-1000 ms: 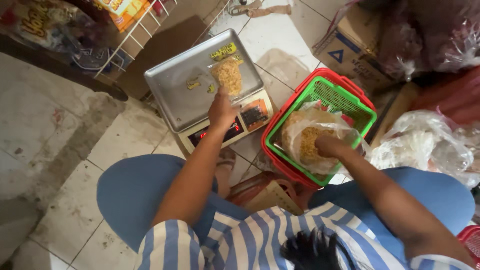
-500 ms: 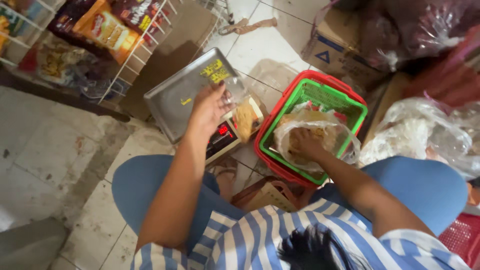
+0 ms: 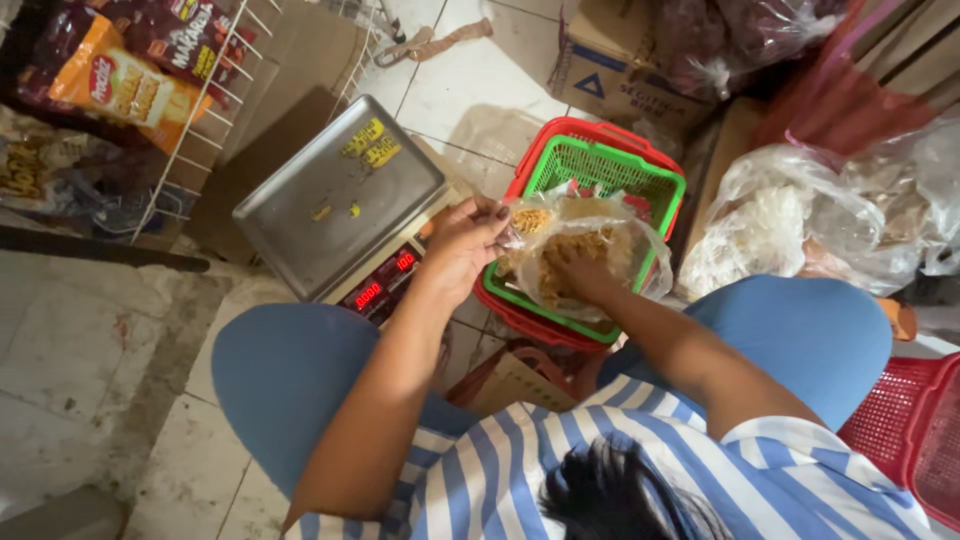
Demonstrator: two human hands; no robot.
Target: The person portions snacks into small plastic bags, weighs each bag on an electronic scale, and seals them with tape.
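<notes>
Above the green basket (image 3: 655, 185), the left hand (image 3: 462, 240) pinches the rim of the clear snack bag (image 3: 585, 262) while the right hand (image 3: 580, 275), its grip hidden, reaches inside—apparently portioning; steady holding is needed next.

A clear, crinkled plastic bag (image 3: 585, 255) partly filled with pale yellow-brown snack pieces is sitting open-mouthed and slumped in a green plastic mesh basket (image 3: 610, 170), which is nesting inside a red one, right of centre on the floor. The left hand (image 3: 465, 245) is pinching the bag's left rim, and the right hand (image 3: 580, 275) is reaching inside among the pieces.
</notes>
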